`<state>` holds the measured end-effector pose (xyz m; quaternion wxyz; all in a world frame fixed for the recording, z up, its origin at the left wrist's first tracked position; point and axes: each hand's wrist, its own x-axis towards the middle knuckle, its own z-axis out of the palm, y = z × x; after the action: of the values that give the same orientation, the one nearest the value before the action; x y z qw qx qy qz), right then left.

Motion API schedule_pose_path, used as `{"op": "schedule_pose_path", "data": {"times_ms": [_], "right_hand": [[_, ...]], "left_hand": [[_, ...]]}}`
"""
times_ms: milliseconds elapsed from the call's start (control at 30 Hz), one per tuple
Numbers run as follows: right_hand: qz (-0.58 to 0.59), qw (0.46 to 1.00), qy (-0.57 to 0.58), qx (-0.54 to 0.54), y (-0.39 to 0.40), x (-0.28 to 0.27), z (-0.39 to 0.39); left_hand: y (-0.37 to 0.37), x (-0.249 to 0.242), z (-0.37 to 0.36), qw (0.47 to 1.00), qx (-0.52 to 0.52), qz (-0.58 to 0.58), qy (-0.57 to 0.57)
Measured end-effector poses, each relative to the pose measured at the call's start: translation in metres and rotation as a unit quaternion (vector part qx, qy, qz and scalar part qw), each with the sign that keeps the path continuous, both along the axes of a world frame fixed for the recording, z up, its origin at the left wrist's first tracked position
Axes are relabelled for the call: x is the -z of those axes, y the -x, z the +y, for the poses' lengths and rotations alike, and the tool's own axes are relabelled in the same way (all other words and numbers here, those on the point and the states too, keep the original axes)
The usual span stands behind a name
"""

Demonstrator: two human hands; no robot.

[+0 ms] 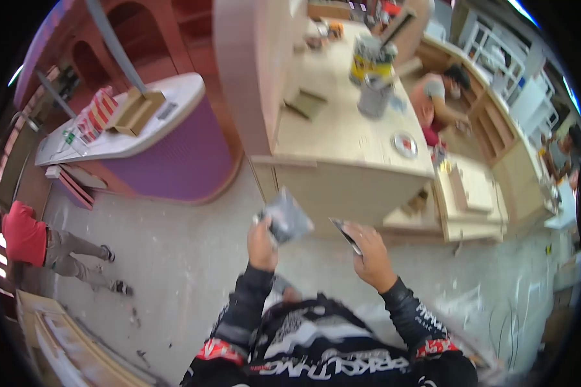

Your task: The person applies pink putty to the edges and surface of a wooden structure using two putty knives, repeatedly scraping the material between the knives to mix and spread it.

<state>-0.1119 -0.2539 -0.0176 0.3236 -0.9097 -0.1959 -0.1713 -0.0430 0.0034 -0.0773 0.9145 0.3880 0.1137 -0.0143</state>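
A clear plastic bag [286, 218] with greyish contents, too blurred to name, is held up by my left hand [263, 246], whose fingers are closed on its lower left edge. To the right, my right hand [370, 257] is closed around a thin, dark flat object [346, 236] that points up and left. The two hands are apart, in front of my body and above the grey floor. Beyond them stands a pale wooden cabinet [342, 187].
On the wooden top [342, 138] stand a yellow-labelled can [370, 61], a grey pot [374, 97] and a round lid [405, 144]. A purple counter [174, 151] is at left. People are at left [29, 235] and right [432, 97]. Boards [64, 342] lie lower left.
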Motion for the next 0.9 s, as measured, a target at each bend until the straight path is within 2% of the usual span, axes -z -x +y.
{"op": "schedule_pose_path", "data": {"times_ms": [33,100,167,233,300,333,400,467,500,533,567,600,633,700,733,800,867,900], "right_hand": [[0.028,0.999,-0.012,0.015,0.019,-0.002,0.012],[-0.020,0.999,0.042,0.021,0.045,-0.004,0.028],[-0.017,0.997,0.049,0.058,0.045,0.031,0.019],[-0.015,0.994,0.055,0.092,0.039,0.065,-0.003],[0.002,0.981,0.019,0.193,0.039,0.083,-0.037],[0.006,0.979,0.012,0.202,0.058,0.073,-0.036],[-0.010,0.992,-0.013,0.127,0.098,0.053,-0.034],[-0.006,0.991,-0.020,0.134,0.125,0.069,-0.027],[-0.004,0.991,-0.020,0.136,0.130,0.083,-0.023],[-0.010,0.991,-0.021,0.132,0.125,0.096,-0.021],[0.032,0.979,-0.086,0.181,0.116,0.118,-0.033],[0.025,0.977,-0.099,0.188,0.119,0.123,-0.053],[0.016,0.974,-0.116,0.194,0.119,0.127,-0.060],[-0.026,0.975,-0.097,0.198,0.145,0.095,-0.044],[-0.039,0.975,-0.111,0.187,0.154,0.083,-0.029],[-0.044,0.976,-0.106,0.184,0.150,0.098,-0.017],[0.006,0.944,-0.204,0.259,0.126,0.141,-0.029],[0.066,0.930,-0.260,0.251,0.120,0.155,-0.046]], "left_hand": [[0.002,0.001,-0.014,0.999,-0.013,-0.021,-0.034],[0.022,-0.003,-0.050,0.998,0.004,-0.019,-0.066],[0.031,0.004,-0.071,0.995,0.023,-0.041,-0.087],[0.030,0.030,-0.062,0.945,0.108,-0.106,-0.290],[0.040,0.022,-0.070,0.950,0.153,-0.082,-0.258],[0.045,0.018,-0.072,0.955,0.182,-0.061,-0.225],[0.053,0.035,-0.080,0.939,0.180,-0.104,-0.274],[0.059,0.065,-0.095,0.924,0.111,-0.126,-0.344],[0.079,0.038,-0.110,0.892,0.153,-0.104,-0.413],[0.078,0.053,-0.115,0.871,0.169,-0.167,-0.430],[0.077,0.058,-0.113,0.873,0.230,-0.131,-0.409],[0.085,0.049,-0.119,0.898,0.233,-0.127,-0.352],[0.078,0.066,-0.117,0.859,0.211,-0.168,-0.435],[0.082,0.053,-0.131,0.843,0.107,-0.118,-0.513],[0.086,0.058,-0.141,0.861,0.078,-0.131,-0.485],[0.099,0.057,-0.158,0.880,0.043,-0.153,-0.448],[0.127,0.042,-0.173,0.858,0.055,-0.177,-0.478],[0.131,0.049,-0.176,0.861,0.045,-0.179,-0.473]]}}
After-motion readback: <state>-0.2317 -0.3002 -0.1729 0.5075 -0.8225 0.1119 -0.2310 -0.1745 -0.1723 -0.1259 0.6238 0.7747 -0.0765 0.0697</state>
